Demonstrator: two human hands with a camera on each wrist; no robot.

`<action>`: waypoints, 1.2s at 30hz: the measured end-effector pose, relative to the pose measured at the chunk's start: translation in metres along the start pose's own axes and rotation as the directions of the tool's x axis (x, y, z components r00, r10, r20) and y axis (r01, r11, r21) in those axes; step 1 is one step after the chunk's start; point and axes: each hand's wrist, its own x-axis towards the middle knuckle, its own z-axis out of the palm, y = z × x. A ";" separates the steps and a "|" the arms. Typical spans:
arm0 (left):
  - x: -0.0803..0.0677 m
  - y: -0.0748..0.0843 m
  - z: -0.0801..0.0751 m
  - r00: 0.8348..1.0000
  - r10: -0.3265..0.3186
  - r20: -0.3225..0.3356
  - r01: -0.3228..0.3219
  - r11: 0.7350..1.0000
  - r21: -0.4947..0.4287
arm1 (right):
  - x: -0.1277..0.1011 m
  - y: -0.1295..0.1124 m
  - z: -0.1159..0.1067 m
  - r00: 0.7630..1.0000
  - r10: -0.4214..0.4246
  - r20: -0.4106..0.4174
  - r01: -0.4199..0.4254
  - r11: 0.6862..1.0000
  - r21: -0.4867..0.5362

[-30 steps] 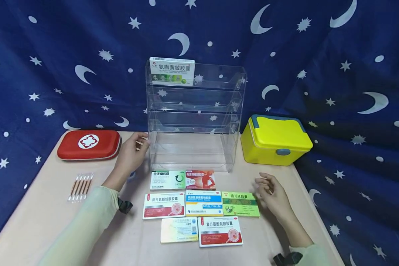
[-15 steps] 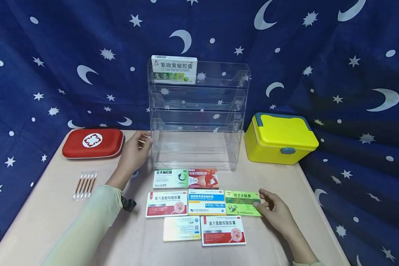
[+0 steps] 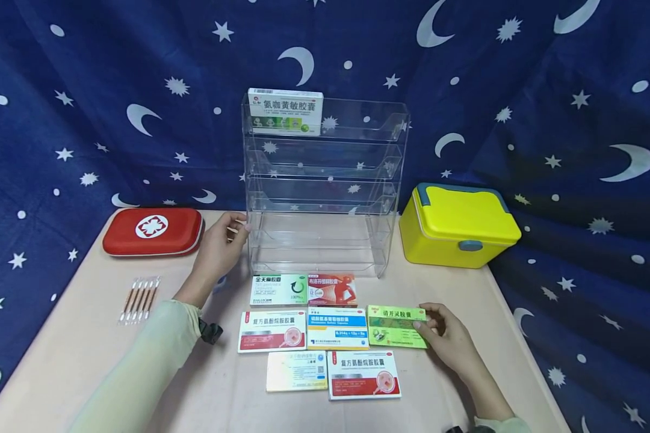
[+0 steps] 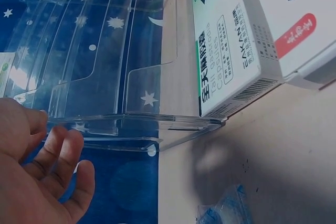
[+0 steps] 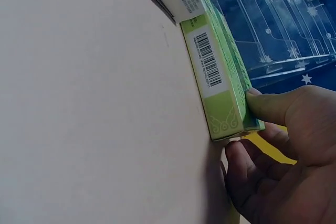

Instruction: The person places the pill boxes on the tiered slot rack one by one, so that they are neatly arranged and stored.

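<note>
A red zippered first-aid case (image 3: 153,231) with a white cross lay at the table's left, above a strip of brown-tipped swabs (image 3: 139,299), while the left hand (image 3: 219,250), fingers relaxed and gripping nothing, rested against the left wall of the clear tiered acrylic rack (image 3: 325,186); its top tier held a white-and-green carton reading 氨咖黄敏胶囊 (image 3: 286,112). Among the flat cartons below, the right hand (image 3: 451,340) pinched the right end of the green cardboard box marked 清开灵胶囊 (image 3: 395,326), thumb on top, the box lying on the beige table (image 3: 59,361). A closed yellow plastic case (image 3: 457,225) stood rightmost.
</note>
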 end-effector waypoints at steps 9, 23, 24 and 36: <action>0.000 0.000 0.000 1.000 0.012 -0.007 -0.012 1.000 0.004 | 0.008 -0.004 0.000 0.998 0.006 -0.068 -0.003 0.999 0.041; -0.001 0.000 -0.001 0.999 0.042 -0.021 -0.042 0.999 0.006 | -0.006 0.002 -0.002 0.989 -0.062 -0.134 0.079 0.988 0.130; -0.001 0.000 0.000 0.999 0.043 -0.021 -0.043 0.999 0.005 | -0.007 0.002 -0.002 0.990 -0.061 -0.131 0.078 0.988 0.130; -0.001 -0.003 0.000 0.999 0.051 -0.017 -0.051 0.999 -0.011 | 0.002 -0.007 -0.021 0.985 -0.126 -0.115 0.143 0.978 0.152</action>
